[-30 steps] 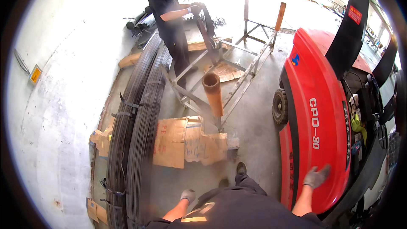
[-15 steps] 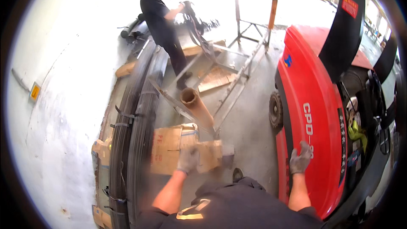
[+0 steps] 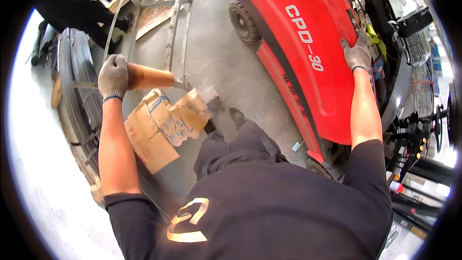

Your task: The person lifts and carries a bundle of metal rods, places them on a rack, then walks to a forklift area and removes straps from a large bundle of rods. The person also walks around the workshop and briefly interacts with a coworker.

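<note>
My left hand [image 3: 114, 76], in a grey knit glove, is closed over the upper end of a brown cardboard tube [image 3: 149, 77]. The tube stands at the near corner of a metal frame [image 3: 175, 33]; my fist hides its open end. My right hand [image 3: 358, 53], gloved too, lies with fingers spread on the red body of a forklift [image 3: 308, 58], by the edge of its operator space. It holds nothing that I can see. A yellow-green cloth [image 3: 375, 38] is just beyond those fingers.
Flattened cardboard [image 3: 149, 132] lies on the floor below the tube. Bundles of long dark rods [image 3: 77, 77] run along the left wall. A co-worker in dark clothes [image 3: 72, 5] stands at the far left. The forklift's wheel [image 3: 243, 21] faces the frame.
My left hand has moved up and left onto the cardboard tube's end. My right hand has reached farther forward onto the forklift's body. The view has shifted, and the co-worker now appears farther left.
</note>
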Motion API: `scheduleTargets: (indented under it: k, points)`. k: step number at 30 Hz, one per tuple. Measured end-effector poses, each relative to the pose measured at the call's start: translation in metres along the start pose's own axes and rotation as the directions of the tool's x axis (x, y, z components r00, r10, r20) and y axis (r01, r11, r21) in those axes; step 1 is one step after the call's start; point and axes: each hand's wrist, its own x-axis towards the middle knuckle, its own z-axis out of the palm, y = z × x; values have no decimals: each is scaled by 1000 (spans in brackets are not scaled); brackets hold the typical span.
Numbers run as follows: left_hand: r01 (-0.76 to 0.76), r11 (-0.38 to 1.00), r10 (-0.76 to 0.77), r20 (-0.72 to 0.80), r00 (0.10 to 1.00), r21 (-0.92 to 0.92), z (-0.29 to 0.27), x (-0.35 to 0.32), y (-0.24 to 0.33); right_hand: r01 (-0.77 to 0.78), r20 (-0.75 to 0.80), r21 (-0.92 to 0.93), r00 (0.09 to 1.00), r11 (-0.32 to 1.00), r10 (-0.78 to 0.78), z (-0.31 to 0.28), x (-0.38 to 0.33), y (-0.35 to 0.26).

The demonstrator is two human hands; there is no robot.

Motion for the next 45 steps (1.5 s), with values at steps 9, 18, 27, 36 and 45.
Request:
scheduleTargets:
  k: [9,18,27,36,45]
  points:
    - [-102,966,86,79,993,238,-9,5,-24,-229,274,180,946,957,175,-3,49,-34]
    - [-81,987,86,-30,996,138,-7,-2,1,-345,-47,14,937,939,345,11,7,-40]
    - [-74,986,81,-38,996,150,4,11,22,-331,-149,28,932,943,332,11,24,-33]
    - [-42,994,45,-29,999,99,1,26,17,-305,-199,20,932,952,303,9,25,-46]
    - [-73,993,77,-42,996,93,12,42,25,-312,-214,16,927,950,308,-2,18,-45]
